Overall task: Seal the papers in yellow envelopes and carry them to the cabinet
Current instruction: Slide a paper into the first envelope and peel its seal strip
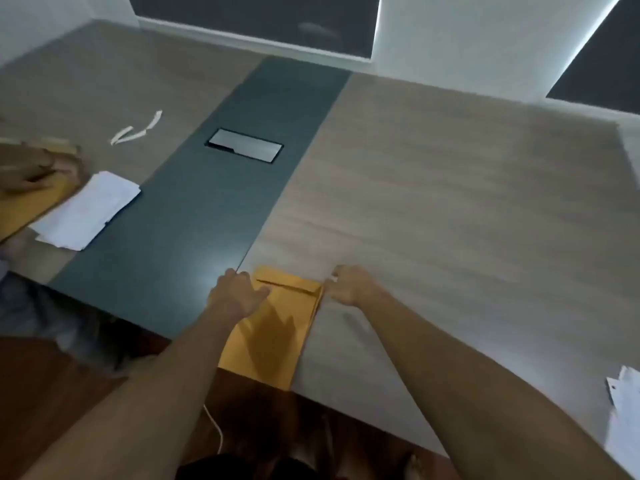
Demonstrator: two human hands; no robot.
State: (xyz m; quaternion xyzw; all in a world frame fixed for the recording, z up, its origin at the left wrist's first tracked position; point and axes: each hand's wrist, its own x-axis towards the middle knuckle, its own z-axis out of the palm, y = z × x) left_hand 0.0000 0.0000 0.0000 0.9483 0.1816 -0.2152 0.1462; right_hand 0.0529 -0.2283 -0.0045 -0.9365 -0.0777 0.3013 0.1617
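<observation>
A yellow envelope (pixel 277 327) lies flat at the table's near edge, its flap end pointing away from me and its bottom hanging slightly over the edge. My left hand (pixel 235 292) presses on the envelope's upper left corner, fingers spread. My right hand (pixel 346 285) is closed at the envelope's upper right corner, pinching a small white strip between its fingertips. A stack of white papers (pixel 88 209) lies at the left. More white sheets (pixel 625 417) show at the right edge.
Another person's hand (pixel 34 171) rests on a second yellow envelope (pixel 31 206) at the far left. Peeled white strips (pixel 138 129) lie on the wooden table (pixel 450 202). A dark centre band holds a metal cable hatch (pixel 245 145). A wall stands behind.
</observation>
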